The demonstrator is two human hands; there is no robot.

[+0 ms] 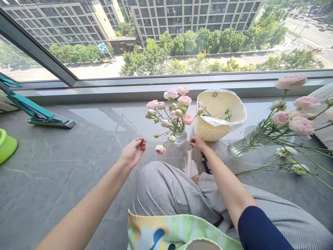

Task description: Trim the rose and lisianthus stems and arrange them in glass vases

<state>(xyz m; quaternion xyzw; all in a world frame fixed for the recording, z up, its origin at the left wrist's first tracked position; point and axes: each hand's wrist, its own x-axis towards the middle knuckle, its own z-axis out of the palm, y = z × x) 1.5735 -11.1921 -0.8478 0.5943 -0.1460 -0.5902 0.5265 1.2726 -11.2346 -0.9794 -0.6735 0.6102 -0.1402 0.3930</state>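
Observation:
A small glass vase of pink roses stands on the grey floor in front of me. My left hand hovers left of it, fingers loosely curled, holding nothing. A single pink rose droops low between that hand and the vase. My right hand rests just right of the vase's base, fingers drawn together in a pinch; what it holds, if anything, is hidden. Black scissors lie beside my right wrist.
A cream perforated basket lined with plastic stands behind my right hand. A tipped glass vase with more pink roses lies at right, loose stems on the floor. A teal mop lies far left, a green object near it.

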